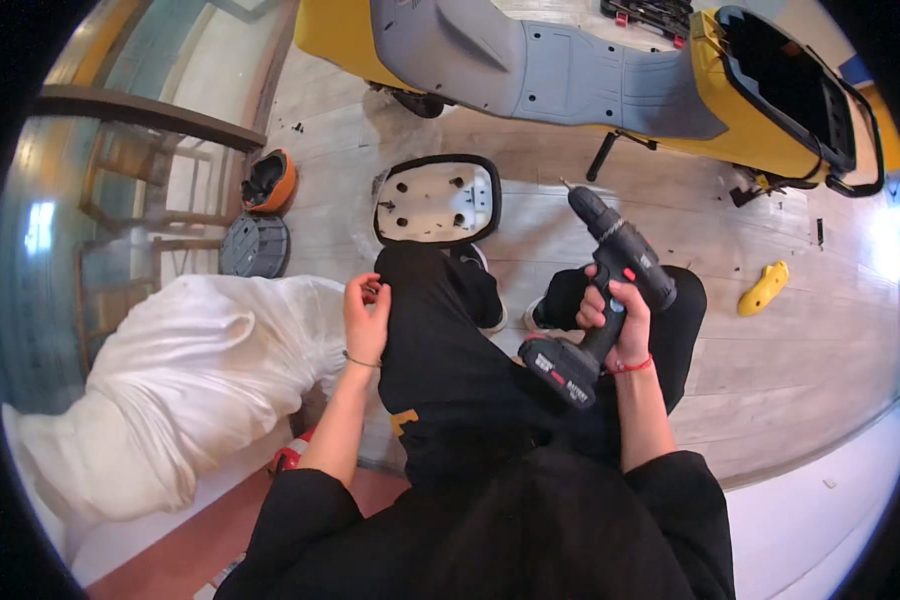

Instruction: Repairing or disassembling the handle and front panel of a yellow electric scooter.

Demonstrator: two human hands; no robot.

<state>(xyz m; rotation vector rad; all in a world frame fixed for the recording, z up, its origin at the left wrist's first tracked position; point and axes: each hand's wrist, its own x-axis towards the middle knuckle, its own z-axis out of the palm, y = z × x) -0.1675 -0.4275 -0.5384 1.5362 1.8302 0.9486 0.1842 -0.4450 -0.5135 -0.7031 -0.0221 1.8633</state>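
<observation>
My right hand [620,320] grips the handle of a black cordless drill [610,270], whose bit points up and left toward a yellow and grey scooter [590,75]. My left hand [366,315] rests on my left knee with fingers curled around something small; I cannot tell what. I sit on the floor in black clothes. Just past my knees lies a white seat base with a black rim [438,200], underside up, with several holes in it.
A yellow plastic part [764,288] lies on the wooden floor at right. An orange helmet [268,180] and a round grey cover [255,246] sit at left, beside a large white cloth bundle [180,380]. A glass wall with a rail stands far left.
</observation>
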